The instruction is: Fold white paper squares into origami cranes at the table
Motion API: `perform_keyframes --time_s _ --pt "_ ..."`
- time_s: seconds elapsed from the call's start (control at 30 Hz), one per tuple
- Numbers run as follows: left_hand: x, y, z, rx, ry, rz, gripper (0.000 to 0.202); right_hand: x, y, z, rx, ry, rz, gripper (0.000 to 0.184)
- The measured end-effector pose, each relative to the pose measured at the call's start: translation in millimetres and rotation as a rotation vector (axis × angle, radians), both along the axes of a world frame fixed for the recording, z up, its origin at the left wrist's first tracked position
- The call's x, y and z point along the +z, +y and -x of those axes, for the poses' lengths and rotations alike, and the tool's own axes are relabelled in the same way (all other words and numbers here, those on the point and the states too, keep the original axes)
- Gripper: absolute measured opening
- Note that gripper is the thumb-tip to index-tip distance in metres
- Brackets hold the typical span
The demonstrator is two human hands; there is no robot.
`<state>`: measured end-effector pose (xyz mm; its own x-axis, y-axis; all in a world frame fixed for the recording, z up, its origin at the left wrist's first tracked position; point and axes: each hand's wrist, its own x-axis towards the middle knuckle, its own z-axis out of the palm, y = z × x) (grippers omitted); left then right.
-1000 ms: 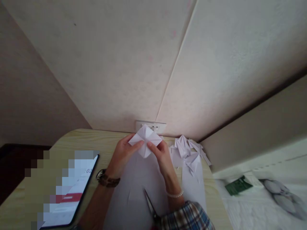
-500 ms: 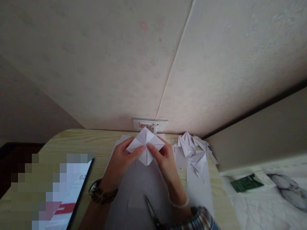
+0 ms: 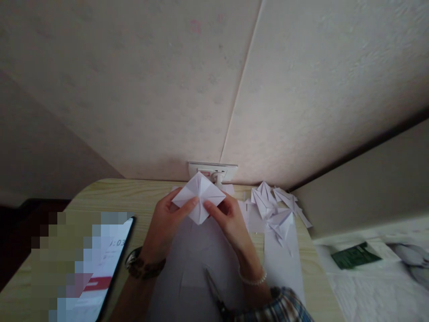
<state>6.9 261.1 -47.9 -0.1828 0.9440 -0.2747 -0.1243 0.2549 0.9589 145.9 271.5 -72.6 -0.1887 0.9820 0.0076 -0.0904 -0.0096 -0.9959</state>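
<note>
A white folded paper (image 3: 199, 188), diamond-shaped with creases meeting at its centre, is held up above the table between both hands. My left hand (image 3: 169, 214) grips its left corner, thumb pressed on the front face near the middle. On the other side, my right hand (image 3: 228, 214) pinches the right part, its thumb also close to the centre. The remaining fingers are mostly hidden behind the paper. Below the hands lie white paper sheets (image 3: 194, 264), with scissors (image 3: 215, 290) on them, partly covered by the right sleeve.
Several folded white paper pieces (image 3: 268, 203) are heaped at the table's back right, near another white sheet (image 3: 284, 259). A tablet-like screen (image 3: 107, 268) stands at left. Behind is a wall socket (image 3: 228, 171) with a plug. A green packet (image 3: 357, 256) lies beyond the table's right edge.
The view has shifted slightly. Both hands still hold the folded paper; its lower tip sits a little higher and my right thumb has slid slightly lower on it.
</note>
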Motion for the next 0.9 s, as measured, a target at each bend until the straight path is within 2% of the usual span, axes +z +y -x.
perform_keyframes --time_s 0.17,0.3,0.63,0.8,0.9 --pt "-6.2 0.5 -1.7 -0.055 -0.143 0.016 0.043 2.7 -0.6 1.5 -0.085 -0.043 -0.025 0.016" --pt "-4.3 0.5 -5.2 -0.072 -0.202 0.024 0.041 3.5 -1.1 1.9 -0.124 -0.032 -0.04 0.015" --pt "0.3 1.2 -5.6 -0.027 -0.093 0.035 0.052 6.2 -3.6 2.0 -0.054 -0.013 -0.012 0.013" --pt "-6.5 1.2 -4.9 0.055 -0.191 -0.029 0.044 1.8 -3.2 3.7 0.02 -0.105 -0.023 0.017" --pt "-10.9 0.5 -5.0 0.058 -0.253 -0.066 0.04 0.5 -2.9 4.2 0.023 -0.156 -0.04 0.019"
